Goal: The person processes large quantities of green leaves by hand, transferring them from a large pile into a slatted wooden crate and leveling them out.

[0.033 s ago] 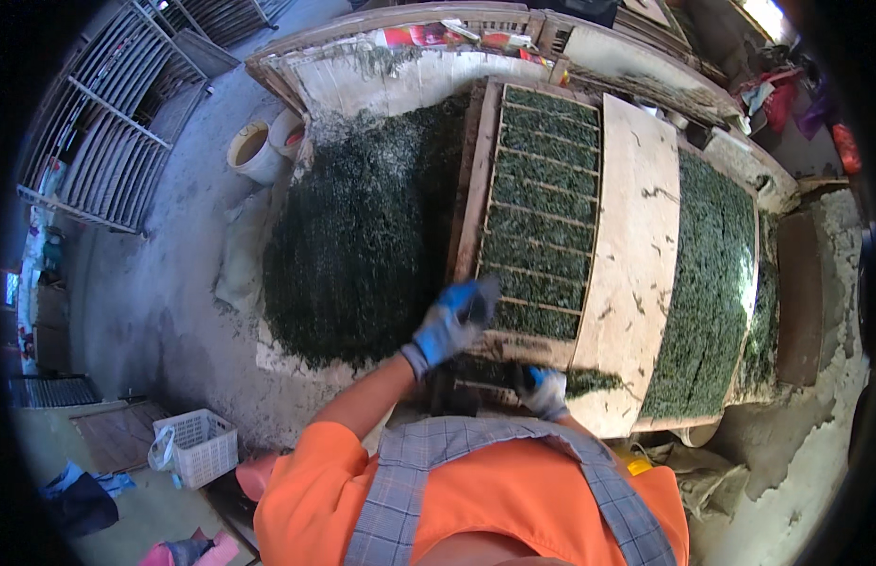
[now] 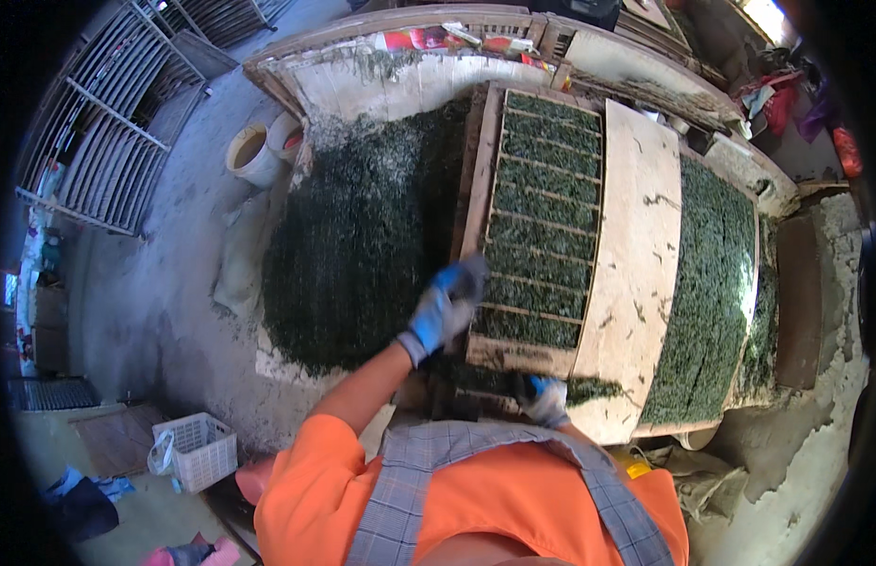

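Observation:
My left hand (image 2: 441, 309), in a blue and grey glove, is closed on a dark, blurred thing (image 2: 471, 277) that I cannot make out. It hovers at the left edge of a wooden frame (image 2: 523, 357) divided by thin slats, with dark green shredded leafy material (image 2: 542, 255) filling its sections. Close to the frame's near end, my right hand (image 2: 549, 402), gloved alike, has its fingers curled at a dark strip; what they hold is hidden. Loose green shreds (image 2: 594, 389) lie beside it. Left of the frame spreads a broad dark green heap (image 2: 348, 255) of this material.
A pale board (image 2: 636, 245) lies right of the frame, and another green-covered panel (image 2: 707, 292) lies beyond it. Buckets (image 2: 254, 158) stand left of the heap. A white plastic basket (image 2: 200, 455) sits at lower left; slatted racks (image 2: 108, 132) stand at far left.
My left hand has shifted slightly left and away from me, off the frame's near left corner. The right hand has barely moved.

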`<action>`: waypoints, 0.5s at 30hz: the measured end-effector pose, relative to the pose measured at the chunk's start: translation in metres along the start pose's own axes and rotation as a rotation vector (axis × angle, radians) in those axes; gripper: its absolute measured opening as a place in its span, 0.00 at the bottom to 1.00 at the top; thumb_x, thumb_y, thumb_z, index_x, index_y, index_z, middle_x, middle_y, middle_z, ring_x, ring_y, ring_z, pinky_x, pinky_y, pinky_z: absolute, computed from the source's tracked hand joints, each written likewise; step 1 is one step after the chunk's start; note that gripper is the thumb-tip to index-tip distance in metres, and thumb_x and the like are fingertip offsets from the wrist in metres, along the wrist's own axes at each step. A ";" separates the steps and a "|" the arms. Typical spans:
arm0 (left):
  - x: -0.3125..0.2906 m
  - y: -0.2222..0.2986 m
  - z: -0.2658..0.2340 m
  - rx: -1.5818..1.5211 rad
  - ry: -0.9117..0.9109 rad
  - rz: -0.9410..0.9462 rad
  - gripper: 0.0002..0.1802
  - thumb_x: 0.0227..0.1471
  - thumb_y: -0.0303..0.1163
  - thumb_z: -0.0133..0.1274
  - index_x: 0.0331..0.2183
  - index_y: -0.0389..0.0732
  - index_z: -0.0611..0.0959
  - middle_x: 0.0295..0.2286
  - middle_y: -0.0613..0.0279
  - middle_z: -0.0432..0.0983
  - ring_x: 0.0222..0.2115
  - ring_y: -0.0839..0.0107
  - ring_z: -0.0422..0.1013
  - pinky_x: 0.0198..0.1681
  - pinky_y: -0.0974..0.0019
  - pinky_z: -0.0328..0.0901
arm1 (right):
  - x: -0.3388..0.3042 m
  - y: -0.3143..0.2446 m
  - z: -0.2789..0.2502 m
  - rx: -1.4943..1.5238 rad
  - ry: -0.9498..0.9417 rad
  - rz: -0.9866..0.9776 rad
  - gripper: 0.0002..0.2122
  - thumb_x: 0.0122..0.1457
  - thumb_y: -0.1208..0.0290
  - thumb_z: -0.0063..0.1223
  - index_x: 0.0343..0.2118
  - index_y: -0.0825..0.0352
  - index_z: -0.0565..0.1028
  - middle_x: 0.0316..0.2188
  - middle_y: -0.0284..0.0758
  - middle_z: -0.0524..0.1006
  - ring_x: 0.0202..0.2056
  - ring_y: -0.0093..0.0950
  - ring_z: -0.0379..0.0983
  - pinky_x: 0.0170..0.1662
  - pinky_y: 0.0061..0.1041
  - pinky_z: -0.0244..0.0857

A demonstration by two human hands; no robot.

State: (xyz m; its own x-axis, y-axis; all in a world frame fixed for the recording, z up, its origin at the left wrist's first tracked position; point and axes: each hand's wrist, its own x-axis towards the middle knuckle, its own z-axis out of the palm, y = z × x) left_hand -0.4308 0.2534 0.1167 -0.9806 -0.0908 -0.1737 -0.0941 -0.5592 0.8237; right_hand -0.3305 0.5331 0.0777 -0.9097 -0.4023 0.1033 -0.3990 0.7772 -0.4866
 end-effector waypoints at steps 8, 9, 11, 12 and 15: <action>0.277 0.015 -0.091 1.678 0.337 0.041 0.44 0.48 0.50 0.57 0.61 0.41 0.61 0.61 0.40 0.53 0.62 0.42 0.48 0.64 0.46 0.46 | -0.026 0.030 0.028 -0.092 0.029 -0.097 0.14 0.44 0.53 0.61 0.28 0.56 0.77 0.26 0.39 0.77 0.26 0.41 0.74 0.31 0.42 0.66; 0.301 0.023 -0.091 1.687 0.376 0.051 0.46 0.47 0.50 0.58 0.62 0.41 0.60 0.61 0.41 0.51 0.62 0.42 0.48 0.64 0.47 0.46 | -0.022 0.028 0.025 -0.100 0.033 -0.095 0.14 0.44 0.53 0.61 0.29 0.56 0.77 0.26 0.38 0.77 0.26 0.41 0.74 0.31 0.42 0.66; 0.364 0.030 -0.099 1.558 0.498 0.056 0.49 0.46 0.50 0.59 0.62 0.41 0.58 0.61 0.39 0.51 0.62 0.41 0.48 0.64 0.47 0.46 | -0.013 0.026 0.018 -0.111 -0.009 -0.074 0.14 0.44 0.53 0.61 0.29 0.56 0.77 0.27 0.38 0.77 0.27 0.41 0.74 0.31 0.42 0.66; 0.397 0.027 -0.103 1.365 0.601 0.123 0.50 0.45 0.51 0.60 0.63 0.41 0.57 0.61 0.37 0.50 0.62 0.42 0.49 0.63 0.47 0.48 | -0.011 0.024 0.013 -0.118 -0.038 -0.061 0.14 0.44 0.53 0.61 0.29 0.56 0.78 0.27 0.38 0.77 0.27 0.41 0.74 0.31 0.42 0.66; 0.479 0.023 -0.136 1.103 0.705 0.229 0.52 0.43 0.51 0.61 0.63 0.43 0.56 0.60 0.35 0.53 0.60 0.43 0.53 0.62 0.50 0.52 | -0.004 0.020 0.003 -0.123 -0.108 -0.043 0.14 0.44 0.53 0.61 0.30 0.55 0.78 0.28 0.38 0.78 0.28 0.41 0.74 0.32 0.41 0.67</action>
State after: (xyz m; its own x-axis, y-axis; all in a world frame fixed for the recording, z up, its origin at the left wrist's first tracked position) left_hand -0.8790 0.0855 -0.0208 -0.7257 -0.6852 0.0620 -0.3575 0.4527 0.8169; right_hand -0.3342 0.5488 0.0651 -0.8763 -0.4812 0.0243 -0.4546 0.8089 -0.3728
